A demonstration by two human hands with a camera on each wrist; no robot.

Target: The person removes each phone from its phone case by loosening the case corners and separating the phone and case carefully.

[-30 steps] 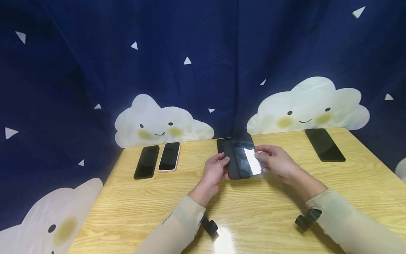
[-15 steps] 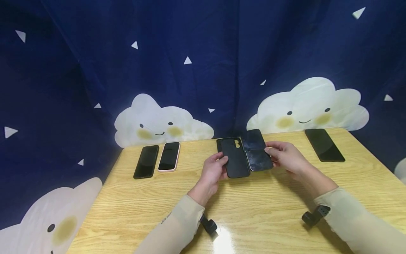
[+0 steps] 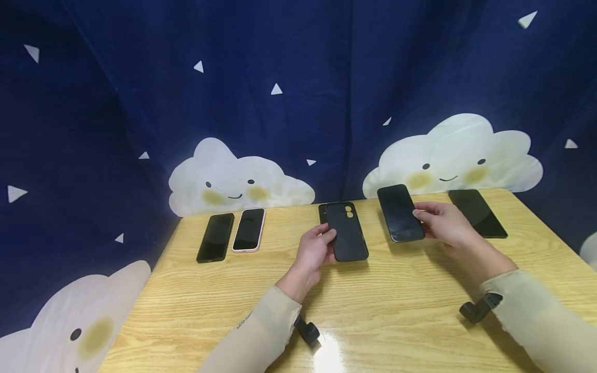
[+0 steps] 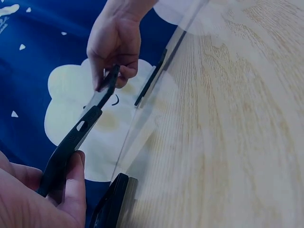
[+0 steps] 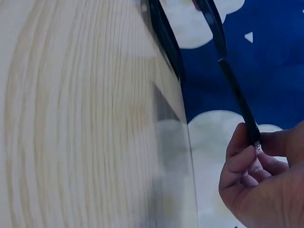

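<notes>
My left hand [image 3: 313, 249] holds a black phone case [image 3: 347, 235] by its left side, thumb on its inner face. The case's camera cutout shows at its upper right corner, and the left wrist view shows the case [image 4: 71, 142] edge-on above the table. To its right, my right hand [image 3: 445, 224] pinches a dark phone [image 3: 400, 213] by its right edge, screen up and raised over the table. In the right wrist view the phone [image 5: 240, 97] appears edge-on between thumb and fingers. Another black item [image 3: 323, 211] lies on the table, partly hidden behind the case.
On the left of the wooden table [image 3: 210, 311] lie a black phone [image 3: 215, 238] and a phone with a pink edge [image 3: 249, 230]. A larger black phone-like slab [image 3: 478, 213] lies at the right, partly behind my right hand. A dark blue curtain [image 3: 298, 119] hangs at the far edge.
My right hand has moved right with the phone, from overlapping the case to well apart from it. The case's inside is now uncovered; my left hand has stayed in place.
</notes>
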